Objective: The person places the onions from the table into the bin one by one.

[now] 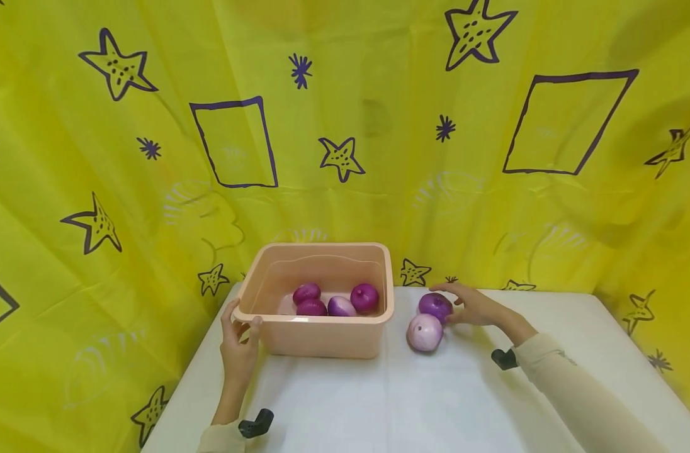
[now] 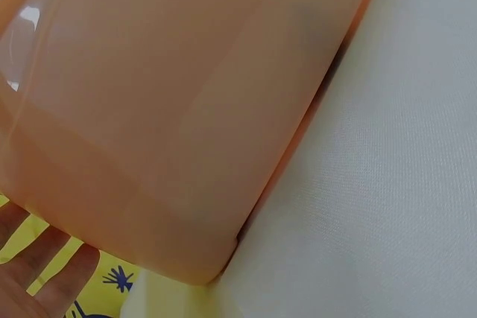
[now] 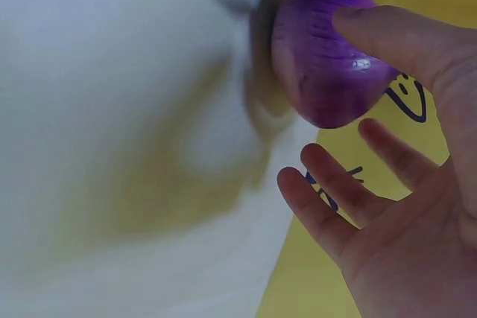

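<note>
Dark purple onion (image 1: pixel 435 306): round, glossy, fine lengthwise striping on skin (right wrist view (image 3: pixel 328 72)), sits on white worktop (image 1: pixel 464 402) just R of the tub, near the back edge. Touching it on the near-left side is a pale pink-white onion (image 1: pixel 424 332), same shape, lighter skin. Right hand (image 1: pixel 476 306) lies at the dark onion's R side; thumb pad on the skin, other fingers (image 3: pixel 328 199) spread and straight, not wrapped round it — contact only, no grip. Left hand (image 1: pixel 238 349) grips the near-left corner of the peach plastic tub (image 1: pixel 322 336): thumb hooked over rim, fingers outside the wall. Tub is rectangular w/ rounded corners, translucent walls (left wrist view (image 2: pixel 186 109)). Count: onions in tub (image 1: pixel 336 301) = 4 (3 dark purple, 1 purple/white); onions on worktop = 2; total 6. Tubs = 1. Backdrop: yellow cloth (image 1: pixel 379 126) w/ drawn purple stars and squares.
</note>
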Demonstrator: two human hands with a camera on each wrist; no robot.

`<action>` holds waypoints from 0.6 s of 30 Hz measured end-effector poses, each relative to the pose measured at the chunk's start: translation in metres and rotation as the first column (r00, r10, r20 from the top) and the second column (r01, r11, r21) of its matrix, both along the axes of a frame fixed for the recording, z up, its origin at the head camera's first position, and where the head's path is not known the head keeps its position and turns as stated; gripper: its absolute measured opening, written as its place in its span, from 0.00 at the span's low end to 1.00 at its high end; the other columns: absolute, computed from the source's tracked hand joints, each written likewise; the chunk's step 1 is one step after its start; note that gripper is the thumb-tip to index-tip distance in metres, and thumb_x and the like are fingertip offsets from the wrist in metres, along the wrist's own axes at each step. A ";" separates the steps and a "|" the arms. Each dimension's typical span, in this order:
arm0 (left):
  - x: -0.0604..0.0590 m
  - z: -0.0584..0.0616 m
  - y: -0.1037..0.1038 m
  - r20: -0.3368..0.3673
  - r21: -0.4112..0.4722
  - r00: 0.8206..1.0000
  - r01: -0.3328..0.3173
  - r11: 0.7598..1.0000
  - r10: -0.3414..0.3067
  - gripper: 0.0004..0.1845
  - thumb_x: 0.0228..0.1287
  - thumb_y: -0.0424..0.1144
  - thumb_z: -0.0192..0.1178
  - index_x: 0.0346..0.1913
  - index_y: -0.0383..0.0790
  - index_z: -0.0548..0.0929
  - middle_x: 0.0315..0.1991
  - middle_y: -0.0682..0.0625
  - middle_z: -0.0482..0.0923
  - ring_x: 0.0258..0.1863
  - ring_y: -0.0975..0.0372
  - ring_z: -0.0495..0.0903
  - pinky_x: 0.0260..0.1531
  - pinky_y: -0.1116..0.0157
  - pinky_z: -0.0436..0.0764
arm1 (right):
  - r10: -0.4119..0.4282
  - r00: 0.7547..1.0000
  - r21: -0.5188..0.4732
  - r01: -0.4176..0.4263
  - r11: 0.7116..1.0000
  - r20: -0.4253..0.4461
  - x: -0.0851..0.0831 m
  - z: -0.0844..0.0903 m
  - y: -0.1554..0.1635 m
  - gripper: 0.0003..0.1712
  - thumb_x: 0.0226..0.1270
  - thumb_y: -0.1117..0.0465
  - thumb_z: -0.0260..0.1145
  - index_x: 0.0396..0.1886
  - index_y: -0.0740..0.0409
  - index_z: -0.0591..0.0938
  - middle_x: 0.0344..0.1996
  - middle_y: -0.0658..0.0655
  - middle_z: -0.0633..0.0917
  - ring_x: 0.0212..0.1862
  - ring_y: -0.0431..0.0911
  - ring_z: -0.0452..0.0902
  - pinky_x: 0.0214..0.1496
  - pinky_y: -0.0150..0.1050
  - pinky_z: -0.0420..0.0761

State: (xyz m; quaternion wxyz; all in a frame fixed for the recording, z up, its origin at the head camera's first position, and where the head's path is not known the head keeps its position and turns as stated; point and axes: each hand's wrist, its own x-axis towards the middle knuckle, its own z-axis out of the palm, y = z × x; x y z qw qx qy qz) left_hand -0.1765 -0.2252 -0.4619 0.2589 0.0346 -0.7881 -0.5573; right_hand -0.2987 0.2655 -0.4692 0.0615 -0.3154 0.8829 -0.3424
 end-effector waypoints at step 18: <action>-0.017 -0.030 -0.015 -0.020 0.015 1.000 0.007 1.000 -0.007 0.36 0.76 0.41 0.59 0.80 0.52 0.56 0.75 0.39 0.66 0.61 0.45 0.77 0.46 0.82 0.74 | -0.051 0.995 0.019 0.050 0.999 0.082 -0.004 -0.012 -0.005 0.37 0.60 0.68 0.77 0.69 0.62 0.75 0.62 0.70 0.78 0.56 0.64 0.79 0.56 0.59 0.82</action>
